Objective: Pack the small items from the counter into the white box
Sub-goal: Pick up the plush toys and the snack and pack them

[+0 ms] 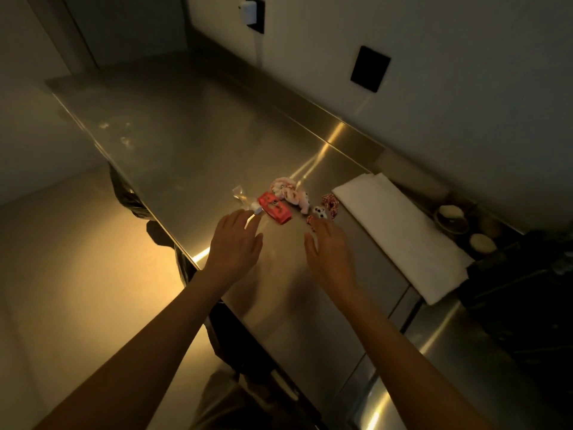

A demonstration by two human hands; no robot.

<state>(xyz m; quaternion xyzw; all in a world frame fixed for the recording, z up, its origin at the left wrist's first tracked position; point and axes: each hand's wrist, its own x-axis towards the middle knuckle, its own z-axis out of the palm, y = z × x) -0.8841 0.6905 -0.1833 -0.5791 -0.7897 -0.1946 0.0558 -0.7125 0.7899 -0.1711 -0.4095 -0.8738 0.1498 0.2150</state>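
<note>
Small items lie in a cluster on the steel counter (192, 144): a red packet (275, 209), a pink-and-white bundle of fabric pieces (288, 192), a clear plastic wrapper (240, 193), a small white black-spotted piece (319, 211) and a red patterned scrunchie (330, 203). The flat white box (400, 237) rests to their right. My left hand (235, 243) hovers open just short of the red packet, fingertips by a small white cap. My right hand (330, 252) is open too, its fingertips close to the spotted piece. Neither hand holds anything.
Two round pale-topped containers (451, 217) (482, 243) stand by the wall behind the box, with dark objects at the far right. A black outlet plate (370, 69) and a white plug (248, 10) are on the wall. The counter's front edge runs diagonally at left.
</note>
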